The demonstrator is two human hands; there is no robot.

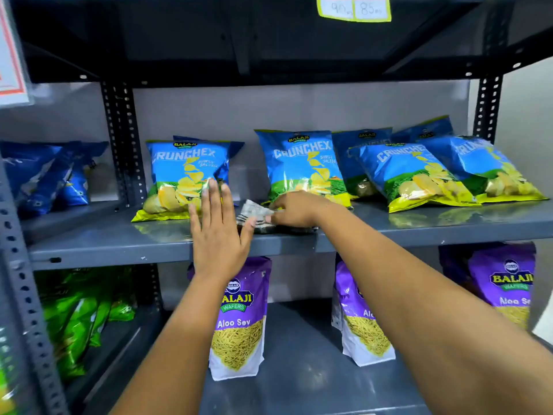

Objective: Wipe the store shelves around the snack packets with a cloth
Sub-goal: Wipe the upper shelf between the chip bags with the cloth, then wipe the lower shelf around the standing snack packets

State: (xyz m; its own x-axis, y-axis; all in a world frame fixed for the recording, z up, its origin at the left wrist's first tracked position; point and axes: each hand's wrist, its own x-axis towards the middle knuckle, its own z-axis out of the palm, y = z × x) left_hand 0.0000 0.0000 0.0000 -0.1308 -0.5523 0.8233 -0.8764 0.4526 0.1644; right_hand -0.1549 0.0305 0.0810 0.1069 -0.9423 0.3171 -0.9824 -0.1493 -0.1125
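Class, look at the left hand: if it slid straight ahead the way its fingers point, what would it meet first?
Probably the leftmost Crunchex packet. The left hand is flat, and its fingertips already overlap the packet's lower right; contact is unclear.

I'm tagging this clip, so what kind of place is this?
Most likely a small shop: slotted metal shelves, rows of Crunchex packets, and handwritten price tags on the shelf above.

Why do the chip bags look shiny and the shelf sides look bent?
In the head view, light glares off the glossy blue Crunchex chip packets, and the smooth grey metal shelf mirrors them faintly; the wide-angle lens bows the perforated dark uprights near the edges; the blue packets at far left look smeared and soft, as does the grey cloth under the right hand.
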